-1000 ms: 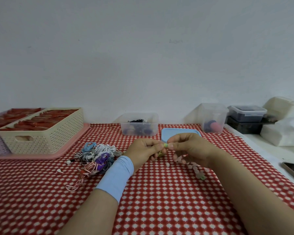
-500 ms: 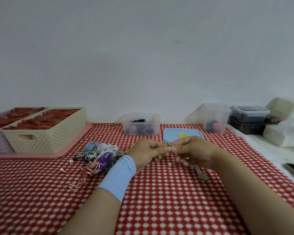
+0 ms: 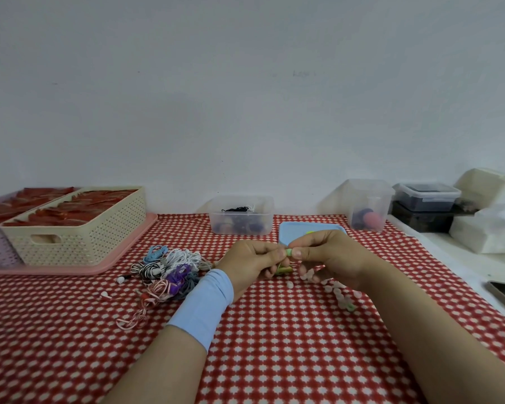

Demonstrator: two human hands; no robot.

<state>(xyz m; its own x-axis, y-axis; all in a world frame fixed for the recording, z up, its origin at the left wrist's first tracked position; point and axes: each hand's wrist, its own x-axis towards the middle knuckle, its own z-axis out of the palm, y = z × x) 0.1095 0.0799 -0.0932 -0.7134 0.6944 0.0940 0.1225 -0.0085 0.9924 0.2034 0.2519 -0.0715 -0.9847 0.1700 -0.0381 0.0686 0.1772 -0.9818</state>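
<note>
Head view: left hand (image 3: 254,260), right hand (image 3: 330,255) both pinch green bead (image 3: 289,252), just in front of blue lid (image 3: 292,228), hiding lid's near edge. Left of lid, cord pile (image 3: 172,266); nearer than lid, pale beads (image 3: 337,290).

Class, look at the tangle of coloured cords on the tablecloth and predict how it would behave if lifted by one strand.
The cords lie in loose, curling loops, so they are probably floppy and would droop. Strands overlap, so neighbouring bundles would likely drag along. Being thin, they look light.
</note>
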